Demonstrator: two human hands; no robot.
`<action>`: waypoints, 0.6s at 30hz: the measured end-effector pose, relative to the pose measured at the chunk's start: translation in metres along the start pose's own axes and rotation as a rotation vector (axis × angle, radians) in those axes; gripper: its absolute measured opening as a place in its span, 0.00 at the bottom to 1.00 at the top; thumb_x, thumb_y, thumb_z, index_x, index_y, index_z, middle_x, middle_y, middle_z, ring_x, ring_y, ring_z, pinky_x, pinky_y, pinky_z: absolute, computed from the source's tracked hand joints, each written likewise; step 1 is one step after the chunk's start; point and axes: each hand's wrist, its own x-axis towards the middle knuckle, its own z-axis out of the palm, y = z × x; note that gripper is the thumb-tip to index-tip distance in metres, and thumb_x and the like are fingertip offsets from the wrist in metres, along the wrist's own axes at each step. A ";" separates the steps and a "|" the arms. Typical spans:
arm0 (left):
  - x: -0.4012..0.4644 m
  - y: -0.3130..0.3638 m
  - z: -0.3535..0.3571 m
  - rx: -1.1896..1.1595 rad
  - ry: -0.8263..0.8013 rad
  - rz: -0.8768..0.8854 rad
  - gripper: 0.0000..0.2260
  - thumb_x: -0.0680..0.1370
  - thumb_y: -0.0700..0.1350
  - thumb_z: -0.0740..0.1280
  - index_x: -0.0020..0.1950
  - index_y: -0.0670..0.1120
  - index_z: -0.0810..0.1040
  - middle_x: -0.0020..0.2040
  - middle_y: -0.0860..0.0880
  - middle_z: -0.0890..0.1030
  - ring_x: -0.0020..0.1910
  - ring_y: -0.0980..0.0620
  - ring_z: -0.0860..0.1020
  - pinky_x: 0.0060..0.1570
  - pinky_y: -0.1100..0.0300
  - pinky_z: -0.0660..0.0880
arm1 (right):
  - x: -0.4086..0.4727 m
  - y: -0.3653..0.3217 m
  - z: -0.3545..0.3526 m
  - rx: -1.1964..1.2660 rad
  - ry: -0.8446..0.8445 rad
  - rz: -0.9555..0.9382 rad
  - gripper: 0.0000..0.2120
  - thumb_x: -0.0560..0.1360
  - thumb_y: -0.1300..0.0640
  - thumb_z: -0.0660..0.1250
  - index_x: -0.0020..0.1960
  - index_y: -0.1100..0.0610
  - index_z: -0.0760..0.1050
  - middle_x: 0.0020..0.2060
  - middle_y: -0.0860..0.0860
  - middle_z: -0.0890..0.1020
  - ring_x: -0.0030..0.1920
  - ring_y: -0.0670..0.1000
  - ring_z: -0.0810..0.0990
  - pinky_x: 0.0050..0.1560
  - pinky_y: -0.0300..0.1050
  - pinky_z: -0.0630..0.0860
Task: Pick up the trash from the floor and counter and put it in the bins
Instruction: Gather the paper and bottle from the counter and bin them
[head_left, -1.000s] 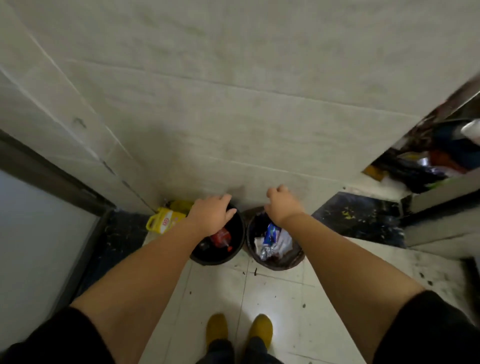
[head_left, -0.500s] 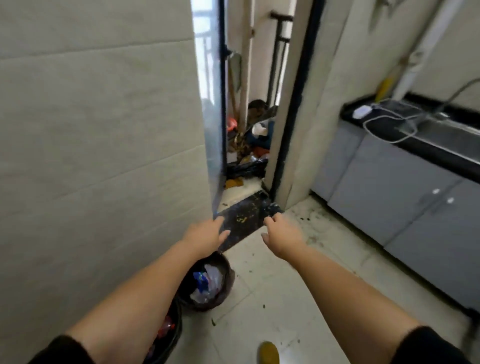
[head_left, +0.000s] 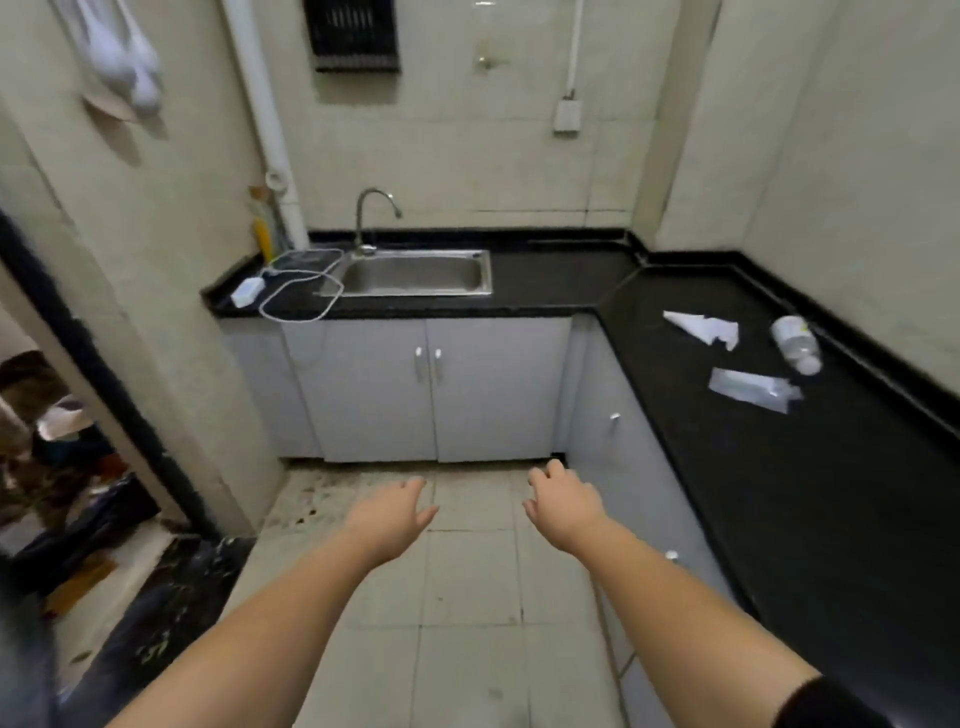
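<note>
Both arms reach out over the pale tiled floor (head_left: 467, 597), and nothing is in either hand. The left hand (head_left: 392, 519) hangs palm down, fingers loose and spread; the right hand (head_left: 563, 506) is slack too, its fingers curled a little. On the black counter (head_left: 831, 493) along the right wall lie three bits of trash, near one another: a crumpled white paper (head_left: 701, 327), a clear plastic bottle (head_left: 795, 343) on its side, and what looks like a flat plastic wrapper (head_left: 750, 389). Farther back, a steel sink (head_left: 415, 273) sits beside a white charger (head_left: 248, 291).
</note>
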 end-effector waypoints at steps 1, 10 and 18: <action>0.019 0.025 -0.004 0.014 0.006 0.039 0.23 0.81 0.56 0.55 0.72 0.47 0.63 0.69 0.42 0.72 0.67 0.42 0.71 0.64 0.49 0.70 | 0.003 0.028 -0.006 -0.003 0.013 0.044 0.18 0.80 0.51 0.56 0.67 0.59 0.65 0.64 0.58 0.68 0.65 0.60 0.70 0.60 0.54 0.71; 0.133 0.247 -0.007 0.099 -0.041 0.388 0.24 0.81 0.58 0.54 0.73 0.48 0.63 0.69 0.44 0.72 0.68 0.43 0.71 0.65 0.46 0.71 | -0.001 0.248 -0.049 0.049 0.054 0.423 0.18 0.81 0.49 0.55 0.67 0.57 0.65 0.63 0.57 0.69 0.63 0.59 0.71 0.60 0.56 0.72; 0.209 0.348 0.006 0.133 -0.096 0.550 0.22 0.80 0.58 0.55 0.71 0.50 0.64 0.67 0.44 0.74 0.64 0.43 0.74 0.63 0.45 0.74 | 0.017 0.344 -0.060 0.117 0.045 0.604 0.19 0.81 0.50 0.56 0.69 0.57 0.64 0.66 0.57 0.68 0.64 0.59 0.71 0.58 0.54 0.73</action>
